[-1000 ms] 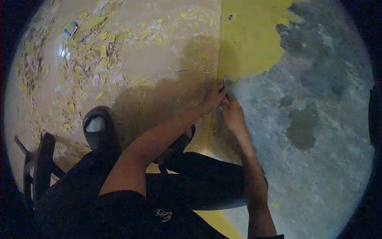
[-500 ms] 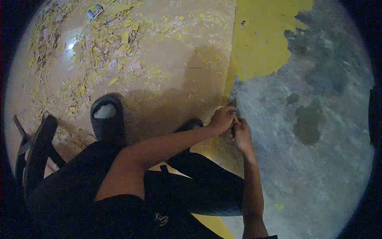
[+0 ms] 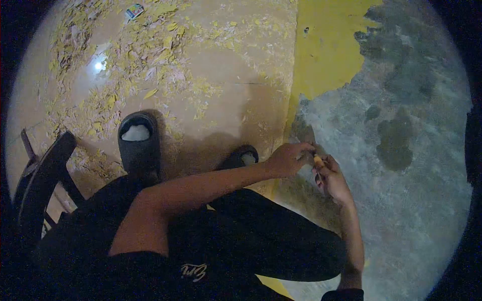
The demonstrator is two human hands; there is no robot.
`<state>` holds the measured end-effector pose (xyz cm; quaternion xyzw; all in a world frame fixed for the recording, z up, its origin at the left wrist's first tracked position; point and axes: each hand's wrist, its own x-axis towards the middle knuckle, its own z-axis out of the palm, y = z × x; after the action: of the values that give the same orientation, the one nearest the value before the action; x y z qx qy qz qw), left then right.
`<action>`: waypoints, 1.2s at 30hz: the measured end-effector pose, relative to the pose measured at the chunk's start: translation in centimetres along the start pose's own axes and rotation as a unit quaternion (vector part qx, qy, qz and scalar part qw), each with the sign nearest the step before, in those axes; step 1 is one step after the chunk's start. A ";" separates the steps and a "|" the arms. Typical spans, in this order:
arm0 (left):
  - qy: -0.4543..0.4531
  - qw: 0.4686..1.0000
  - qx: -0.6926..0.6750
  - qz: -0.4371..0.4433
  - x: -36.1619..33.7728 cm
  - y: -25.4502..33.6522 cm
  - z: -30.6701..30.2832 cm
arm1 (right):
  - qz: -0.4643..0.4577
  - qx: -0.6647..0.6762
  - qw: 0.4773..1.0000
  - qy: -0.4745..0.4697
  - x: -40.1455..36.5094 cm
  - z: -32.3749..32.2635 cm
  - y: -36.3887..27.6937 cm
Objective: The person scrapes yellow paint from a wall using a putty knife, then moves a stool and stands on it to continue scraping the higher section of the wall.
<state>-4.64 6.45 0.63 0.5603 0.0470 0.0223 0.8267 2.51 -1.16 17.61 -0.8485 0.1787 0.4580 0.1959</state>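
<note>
A scraper with a light orange handle [image 3: 319, 161] is held in my right hand [image 3: 332, 179], the fingers wrapped round the handle. Its dull blade [image 3: 307, 134] points away from me, close to the wall's lower edge. My left hand [image 3: 288, 159] is closed with its fingertips at the neck of the scraper, where blade and handle meet. The bare grey wall [image 3: 346, 125] lies just beyond both hands. Above it, yellow paint [image 3: 326, 55] still covers the surface, ending in a ragged edge.
Yellow paint flakes [image 3: 145, 50] litter the tan floor [image 3: 216, 105]. A small colourful packet [image 3: 134, 11] lies among them. My slippered foot [image 3: 138, 145] rests on the floor; my other slipper [image 3: 243, 155] is close to the wall. A dark wooden chair [image 3: 52, 165] stands at left.
Both hands have shifted right, over the grey wall, and the scraper's handle now shows between them. My right knee has swung right too, and the view has moved slightly.
</note>
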 end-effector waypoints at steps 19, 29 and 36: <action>-0.179 0.950 0.204 -0.154 -6.0 -4.9 -5.7 | -0.065 -0.029 0.989 0.131 5.2 17.3 26.2; 0.002 0.990 0.125 -0.061 3.7 -3.6 -11.6 | 0.060 -0.079 0.983 0.155 3.9 17.5 26.0; -0.115 0.944 0.302 0.064 9.8 4.6 -21.8 | -0.036 0.012 0.983 0.178 4.9 14.2 26.7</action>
<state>2.94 29.19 -3.68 0.7845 -0.0798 -0.0049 0.6149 -17.87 -17.67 1.78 -0.9199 0.1854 0.2903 0.1873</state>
